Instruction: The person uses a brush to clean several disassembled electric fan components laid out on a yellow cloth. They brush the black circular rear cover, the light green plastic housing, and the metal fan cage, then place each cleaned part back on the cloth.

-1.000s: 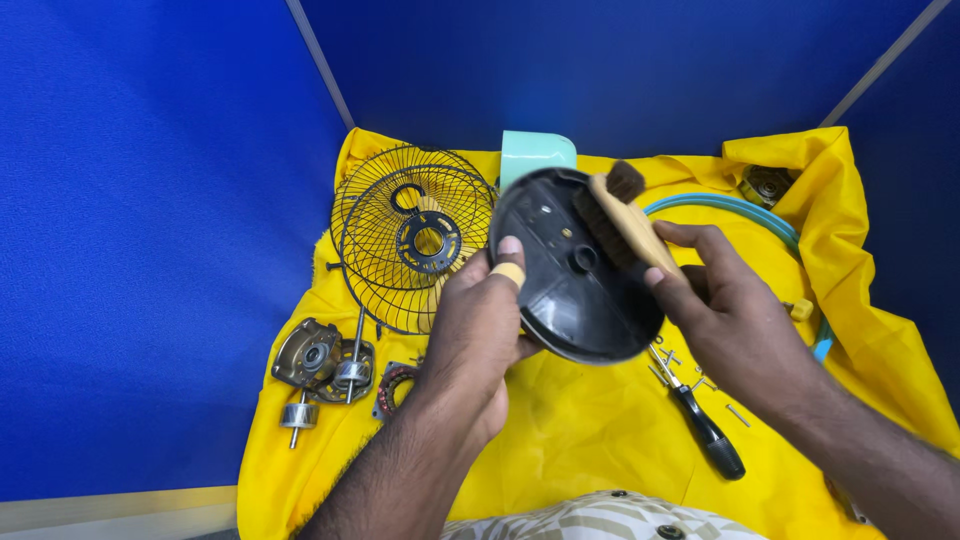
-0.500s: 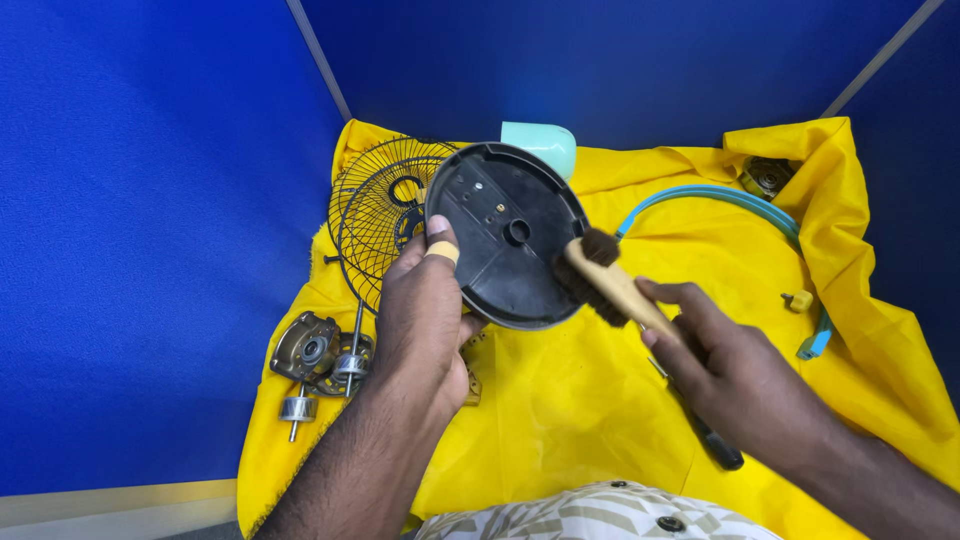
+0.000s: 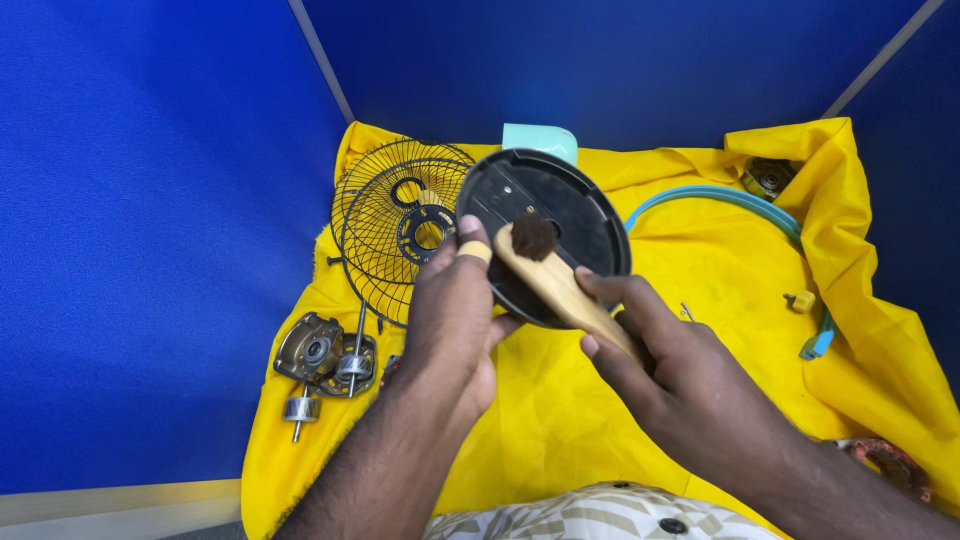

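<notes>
Your fingers (image 3: 610,300) of the right hand (image 3: 680,385) close around the wooden brush (image 3: 555,280), pressing its dark bristles against the black round fan cover (image 3: 545,235) at frame centre. Your left hand (image 3: 450,320) grips the cover's left edge, thumb on the face, tilting it toward you so the brush can reach. The cover looks matte, ribbed and slotted. Behind it, upper left, stands the wire fan grille (image 3: 390,225) on the yellow cloth (image 3: 700,270); motor parts (image 3: 320,355) lie at left.

No packages, labels, signs — no screens.
</notes>
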